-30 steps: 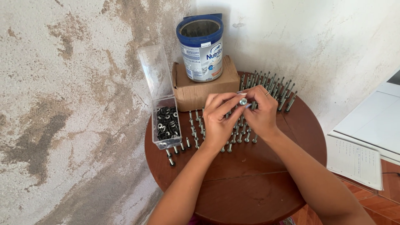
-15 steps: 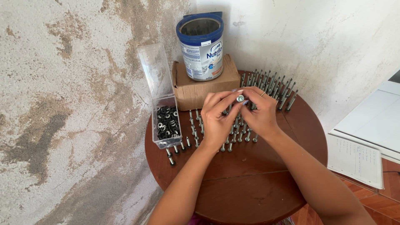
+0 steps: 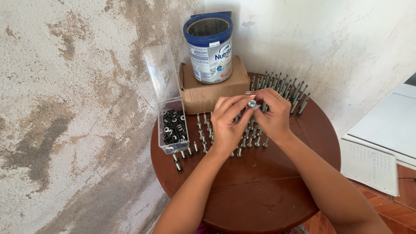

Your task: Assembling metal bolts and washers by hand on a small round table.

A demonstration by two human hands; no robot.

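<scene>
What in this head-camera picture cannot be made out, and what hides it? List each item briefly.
- Head view: the shank of the bolt is covered by the left hand and right hand.
- Bolts lying beneath both hands are hidden, so their count is unknown.
- The tin: its inside is too dark to tell.
- The cardboard box is closed.
- The notebook: writing too small.

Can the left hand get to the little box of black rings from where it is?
Probably yes. The left hand is beside the open clear box of black washers, and only short bolts stand between them, but its fingers are busy holding a bolt head.
</scene>
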